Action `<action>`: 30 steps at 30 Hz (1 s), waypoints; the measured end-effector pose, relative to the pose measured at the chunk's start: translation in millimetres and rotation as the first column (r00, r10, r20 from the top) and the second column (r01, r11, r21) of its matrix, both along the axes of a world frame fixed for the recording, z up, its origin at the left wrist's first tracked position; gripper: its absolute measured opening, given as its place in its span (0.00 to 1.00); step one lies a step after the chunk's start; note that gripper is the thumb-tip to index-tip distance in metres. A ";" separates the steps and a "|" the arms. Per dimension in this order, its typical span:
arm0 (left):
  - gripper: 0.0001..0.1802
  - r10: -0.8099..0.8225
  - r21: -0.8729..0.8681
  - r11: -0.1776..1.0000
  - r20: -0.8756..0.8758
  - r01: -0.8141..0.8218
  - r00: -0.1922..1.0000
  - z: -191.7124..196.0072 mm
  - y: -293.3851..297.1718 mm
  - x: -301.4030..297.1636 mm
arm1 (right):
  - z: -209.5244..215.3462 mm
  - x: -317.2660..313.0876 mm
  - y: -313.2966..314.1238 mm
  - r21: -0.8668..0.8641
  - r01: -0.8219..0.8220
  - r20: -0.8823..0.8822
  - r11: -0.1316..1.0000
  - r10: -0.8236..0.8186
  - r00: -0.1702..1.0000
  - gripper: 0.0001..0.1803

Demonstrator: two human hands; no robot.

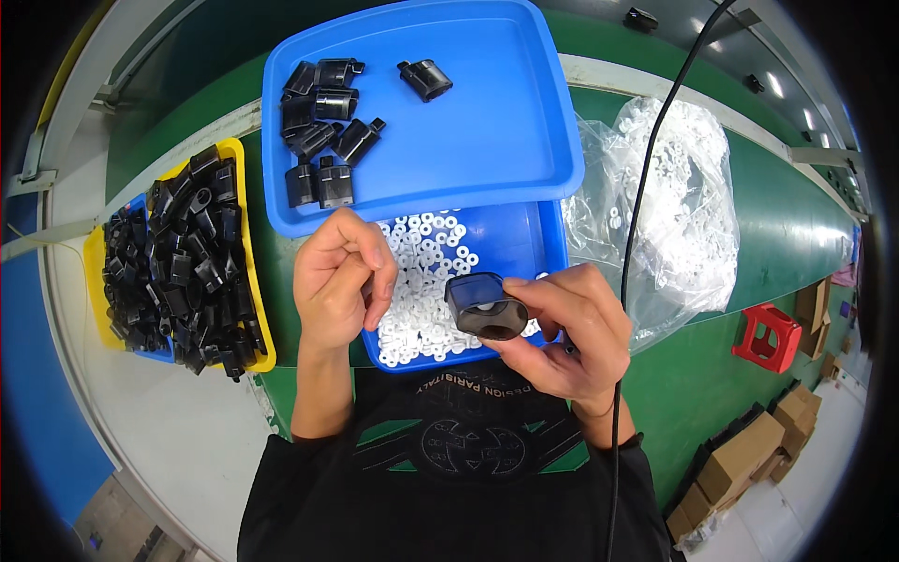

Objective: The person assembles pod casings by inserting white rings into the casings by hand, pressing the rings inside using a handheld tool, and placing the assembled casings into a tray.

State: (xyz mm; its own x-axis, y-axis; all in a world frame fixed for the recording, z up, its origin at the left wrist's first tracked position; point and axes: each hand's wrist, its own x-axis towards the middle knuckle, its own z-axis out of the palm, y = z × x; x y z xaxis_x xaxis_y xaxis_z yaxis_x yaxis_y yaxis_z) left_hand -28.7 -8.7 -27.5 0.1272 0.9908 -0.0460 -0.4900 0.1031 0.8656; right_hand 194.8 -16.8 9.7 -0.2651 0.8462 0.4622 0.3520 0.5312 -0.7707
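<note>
So the right hand (562, 328) is pinching a dark, smoky-looking plastic shell (486, 305) between thumb and fingers, holding it up with the open end tilting toward the camera, right over the near edge of the lower blue tray (548, 245). That tray is holding a heap of little white rings (426, 281). The left hand (339, 277) is hovering just beside the shell, fingers curling in loosely like it's pinching something tiny, but I honestly can't tell if there's anything in there. A bigger blue tray (487, 131) is sitting stacked across the far side of the lower one, carrying a small cluster of black plastic parts (323, 122). Off to the left, a yellow bin (253, 281) is overflowing with loose black parts (178, 262), and a clear bag of white rings (674, 197) is lying to the right on the green table (777, 234).
</note>
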 end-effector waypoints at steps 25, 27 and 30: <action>0.12 -0.049 0.103 0.993 -0.042 0.053 0.998 -6.1 0.4 -8.2 | 12.4 2.6 -3.4 0.124 -0.082 -0.036 0.989 0.087 0.996 0.25; 0.14 -0.055 0.126 0.990 -0.105 0.068 0.993 -5.1 -1.1 -9.0 | 12.5 1.8 -2.3 0.136 -0.074 -0.034 0.988 0.079 0.996 0.25; 0.20 -0.073 0.235 0.959 -0.346 0.161 0.936 10.5 -2.9 1.4 | 12.7 2.4 -1.0 0.140 -0.072 -0.031 0.987 0.077 0.997 0.26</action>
